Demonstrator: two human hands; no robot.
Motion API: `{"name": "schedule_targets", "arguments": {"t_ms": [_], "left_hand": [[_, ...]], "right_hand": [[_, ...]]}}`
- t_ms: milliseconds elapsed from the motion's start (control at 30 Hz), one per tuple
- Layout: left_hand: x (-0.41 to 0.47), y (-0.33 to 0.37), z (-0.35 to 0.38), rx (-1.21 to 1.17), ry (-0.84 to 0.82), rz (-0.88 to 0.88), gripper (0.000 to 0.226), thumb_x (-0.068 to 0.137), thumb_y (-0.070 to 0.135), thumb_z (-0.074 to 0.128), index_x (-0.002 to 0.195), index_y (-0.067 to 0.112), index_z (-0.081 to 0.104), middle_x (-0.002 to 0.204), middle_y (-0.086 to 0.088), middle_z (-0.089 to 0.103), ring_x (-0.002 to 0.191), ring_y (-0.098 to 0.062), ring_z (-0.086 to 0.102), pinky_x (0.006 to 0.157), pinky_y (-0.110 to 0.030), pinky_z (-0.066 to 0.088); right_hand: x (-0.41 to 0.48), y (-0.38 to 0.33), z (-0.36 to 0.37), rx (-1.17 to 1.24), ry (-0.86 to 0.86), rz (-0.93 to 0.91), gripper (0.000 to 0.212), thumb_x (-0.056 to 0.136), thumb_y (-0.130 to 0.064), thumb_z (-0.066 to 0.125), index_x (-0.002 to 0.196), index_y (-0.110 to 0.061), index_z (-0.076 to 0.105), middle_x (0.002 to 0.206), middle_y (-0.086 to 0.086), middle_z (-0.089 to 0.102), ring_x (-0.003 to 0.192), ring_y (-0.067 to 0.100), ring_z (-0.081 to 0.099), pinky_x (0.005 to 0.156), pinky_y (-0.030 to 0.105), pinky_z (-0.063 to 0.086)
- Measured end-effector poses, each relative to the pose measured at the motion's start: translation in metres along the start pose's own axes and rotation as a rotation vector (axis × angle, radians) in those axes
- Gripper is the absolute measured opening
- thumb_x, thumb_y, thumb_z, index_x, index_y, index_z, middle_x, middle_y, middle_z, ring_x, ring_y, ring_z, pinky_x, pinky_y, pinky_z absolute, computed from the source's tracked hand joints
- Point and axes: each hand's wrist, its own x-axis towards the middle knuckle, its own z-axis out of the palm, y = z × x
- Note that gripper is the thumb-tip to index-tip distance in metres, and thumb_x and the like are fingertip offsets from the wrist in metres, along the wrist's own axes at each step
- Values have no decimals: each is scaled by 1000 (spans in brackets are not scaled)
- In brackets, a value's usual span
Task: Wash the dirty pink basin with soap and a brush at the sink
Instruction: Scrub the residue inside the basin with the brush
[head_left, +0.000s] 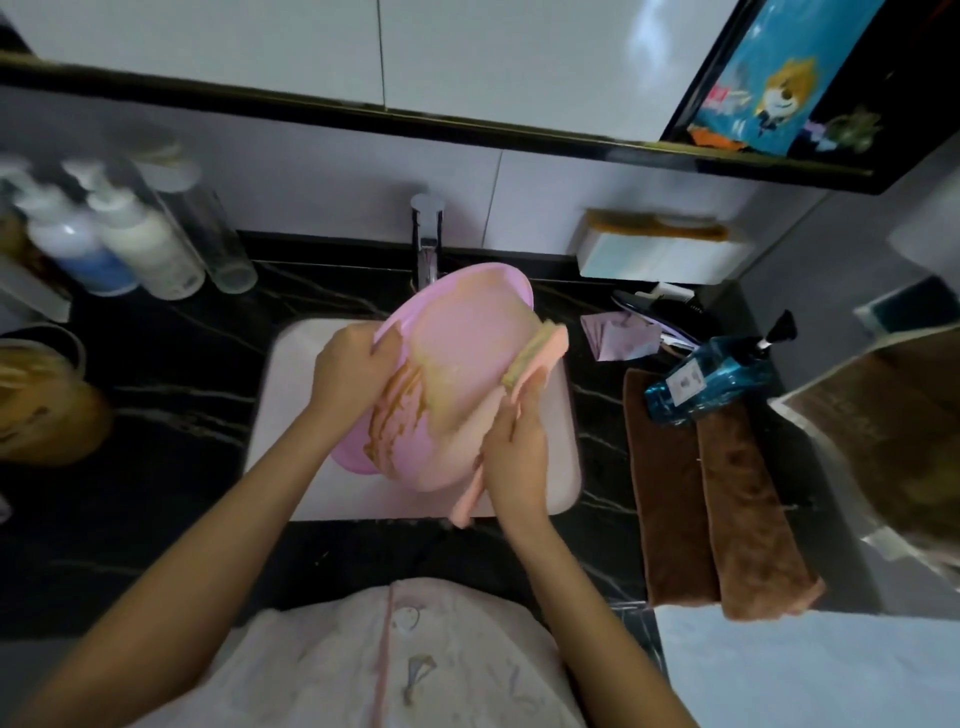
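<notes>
While the round pink plastic basin (457, 374), streaked with brown grime, stood tilted over the white sink (280, 415), the left hand (353, 371) pinched its rim and the right hand (514, 452) pressed a peach cloth (540, 353) against it; it looked light, stiff, probably slippery, best gripped by the rim.

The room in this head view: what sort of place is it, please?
Most likely a home bathroom: a white sink set in a dark marble counter, a tap behind it, and pump bottles against the wall.
</notes>
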Motion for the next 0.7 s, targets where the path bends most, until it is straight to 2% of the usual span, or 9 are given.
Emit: {"name": "schedule_targets", "arguments": {"t_ms": [67, 133, 233, 333, 433, 500, 533, 600, 700], "left_hand": [[1, -3, -3, -44, -40, -22, 27, 91, 27, 41, 67, 17, 49, 63, 1, 51, 67, -23, 50, 53, -28, 31], [2, -6, -6, -90, -89, -40, 25, 79, 32, 38, 82, 15, 56, 76, -2, 58, 73, -22, 53, 63, -31, 38], [-1, -16, -13, -187, -130, -47, 22, 75, 31, 40, 85, 16, 52, 80, 1, 57, 73, -14, 53, 68, -30, 42], [-13, -34, -21, -306, -112, 6, 10, 80, 30, 42, 76, 22, 43, 72, 7, 46, 62, 3, 46, 58, -13, 36], [-36, -71, -20, -314, -61, -55, 17, 88, 31, 36, 75, 22, 44, 74, 2, 46, 65, -1, 44, 63, -20, 37], [-54, -96, -12, -266, -78, -135, 28, 97, 33, 36, 86, 14, 53, 88, -4, 57, 79, -11, 52, 77, -32, 42], [-61, -101, -8, -272, -96, -162, 27, 101, 29, 36, 91, 13, 55, 95, -5, 60, 86, -11, 55, 82, -33, 42], [-67, -102, -4, -282, -92, -166, 24, 101, 18, 35, 86, 24, 53, 93, -1, 60, 82, -2, 56, 77, -23, 38], [-62, -88, -7, -342, -28, -123, 27, 100, 23, 40, 75, 25, 48, 76, 0, 55, 69, -6, 49, 62, -21, 36]], "right_hand": [[-3, -2, -4, -204, 18, -232, 58, 101, -26, 30, 147, -33, -4, 61, 4, 52, 56, 23, 57, 54, 36, 47], [1, -6, -9, -396, -13, -351, 58, 99, -28, 30, 141, -37, -9, 61, 3, 50, 56, 25, 57, 56, 37, 47], [20, -12, -24, -535, -124, -309, 61, 101, -30, 32, 148, -36, -6, 72, 11, 60, 66, 30, 59, 64, 43, 50], [36, -22, -43, -596, -199, -316, 55, 100, -30, 35, 150, -34, 12, 86, 12, 63, 75, 30, 61, 68, 42, 51], [43, -28, -49, -613, -256, -332, 55, 100, -28, 37, 149, -35, 15, 95, 15, 65, 81, 31, 61, 66, 40, 48], [48, -27, -48, -630, -267, -326, 54, 100, -28, 37, 150, -36, 16, 100, 16, 64, 85, 33, 60, 62, 36, 41], [50, -26, -48, -634, -267, -327, 54, 100, -27, 37, 150, -35, 15, 102, 17, 64, 87, 33, 60, 62, 35, 39], [55, -22, -48, -633, -276, -332, 55, 101, -27, 36, 150, -33, 14, 106, 18, 64, 90, 34, 60, 67, 37, 42], [60, -21, -55, -576, -295, -236, 52, 102, -26, 32, 151, -28, 14, 119, 18, 60, 100, 34, 59, 78, 40, 44]]}}
